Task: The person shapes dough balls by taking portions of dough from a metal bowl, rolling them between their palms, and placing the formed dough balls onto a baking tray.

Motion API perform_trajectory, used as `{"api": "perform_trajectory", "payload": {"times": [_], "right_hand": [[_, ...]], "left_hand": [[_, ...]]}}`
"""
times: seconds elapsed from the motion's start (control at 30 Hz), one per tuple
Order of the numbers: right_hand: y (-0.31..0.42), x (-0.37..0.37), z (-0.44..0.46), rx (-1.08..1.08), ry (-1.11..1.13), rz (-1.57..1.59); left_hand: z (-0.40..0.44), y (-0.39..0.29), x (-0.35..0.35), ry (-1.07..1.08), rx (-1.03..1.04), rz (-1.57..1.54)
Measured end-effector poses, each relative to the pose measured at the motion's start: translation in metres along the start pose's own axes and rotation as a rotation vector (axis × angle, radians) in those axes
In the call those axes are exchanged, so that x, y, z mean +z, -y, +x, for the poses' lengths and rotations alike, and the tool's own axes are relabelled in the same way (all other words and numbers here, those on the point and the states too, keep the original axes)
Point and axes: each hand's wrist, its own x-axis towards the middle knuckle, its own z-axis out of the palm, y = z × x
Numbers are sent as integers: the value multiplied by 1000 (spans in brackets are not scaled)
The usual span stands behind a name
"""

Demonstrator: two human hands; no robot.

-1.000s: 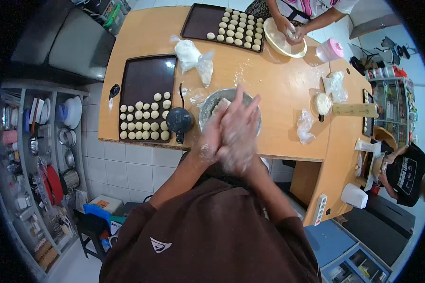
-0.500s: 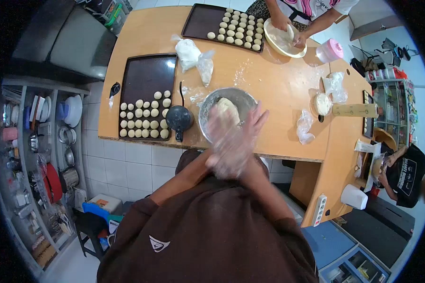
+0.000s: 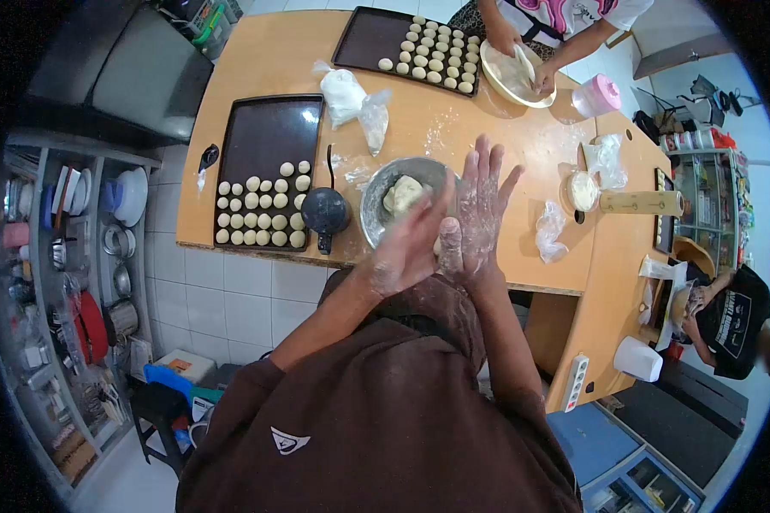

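Note:
A metal bowl (image 3: 373, 210) stands at the table's near edge with a lump of pale dough (image 3: 404, 195) inside. My left hand (image 3: 406, 248), slightly blurred, is spread over the bowl's near right side and holds nothing. Right beside it, my right hand (image 3: 479, 209) is raised with its fingers apart, palm and fingers coated with flour, also holding nothing. Whether the two hands touch at their inner edges I cannot tell. Left of the bowl lies a round black device (image 3: 326, 211) with a cord, next to a dark tray (image 3: 269, 137) bearing several dough balls (image 3: 265, 202).
Another dark tray (image 3: 368, 38) of dough balls lies at the back. A person there has both hands in a cream bowl (image 3: 518, 96). Flour bags (image 3: 342, 96), a pink-lidded container (image 3: 597, 96) and a plastic bag (image 3: 551, 231) are on the table. Another person works at far right.
My hands, pressed together and rubbing earlier, have come apart, the right one moving right and upward. The dough in the bowl now shows. The person at the back has lowered their hands into the cream bowl.

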Motion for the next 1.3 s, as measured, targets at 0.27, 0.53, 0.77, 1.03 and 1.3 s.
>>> {"api": "perform_trajectory", "payload": {"times": [0.27,0.53,0.77,1.03,1.3], "right_hand": [[44,19,11,-374,-30,-215],[31,54,-43,213,-16,441],[-8,15,-5,79,48,-21],[19,26,-25,-81,256,-142],[50,13,0,-257,753,-398]], "left_hand": [[17,30,-21,-146,138,195],[26,15,-32,-182,144,-17],[7,0,-14,-127,44,53],[1,8,-14,-44,204,207],[4,-13,-15,135,214,-169]]}}
